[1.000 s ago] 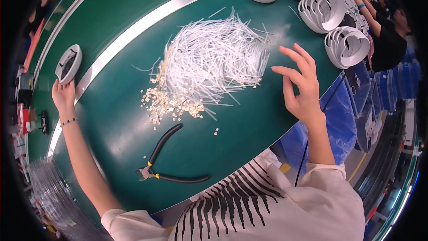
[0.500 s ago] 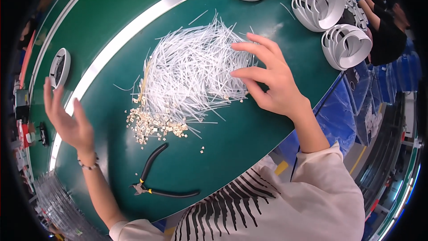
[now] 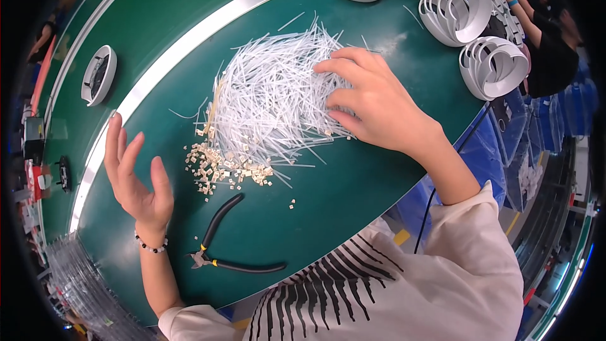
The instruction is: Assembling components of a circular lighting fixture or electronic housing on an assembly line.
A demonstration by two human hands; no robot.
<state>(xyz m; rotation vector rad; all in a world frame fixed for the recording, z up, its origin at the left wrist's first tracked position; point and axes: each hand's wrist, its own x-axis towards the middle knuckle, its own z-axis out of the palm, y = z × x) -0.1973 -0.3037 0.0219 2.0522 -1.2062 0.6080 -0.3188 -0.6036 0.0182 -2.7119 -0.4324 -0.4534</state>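
A large loose pile of thin white plastic strips (image 3: 271,95) lies on the green table. Small cream-coloured square pieces (image 3: 221,167) are heaped at its near left side. My right hand (image 3: 379,98) is over the pile's right edge, fingers bent and spread; I see nothing held, and its fingertips touch or nearly touch the strips. To the left of the pile, my left hand (image 3: 139,183) is raised with fingers stretched up and apart, holding nothing. Diagonal cutters (image 3: 218,227) with black handles lie spread on the table between my left hand and the near edge.
White ring-shaped housings (image 3: 454,12) stand in stacks at the far right. Beyond the pale rail (image 3: 189,41), an oval white part (image 3: 99,76) with a dark inside rests on the green belt. A co-worker's arm (image 3: 527,19) reaches in at upper right. Blue plastic (image 3: 483,158) hangs beside the table.
My left hand has moved right and down, nearer the table's middle. My right hand has come slightly left and lower over the strips, its fingers more bent. The oval part sits a little farther right in view.
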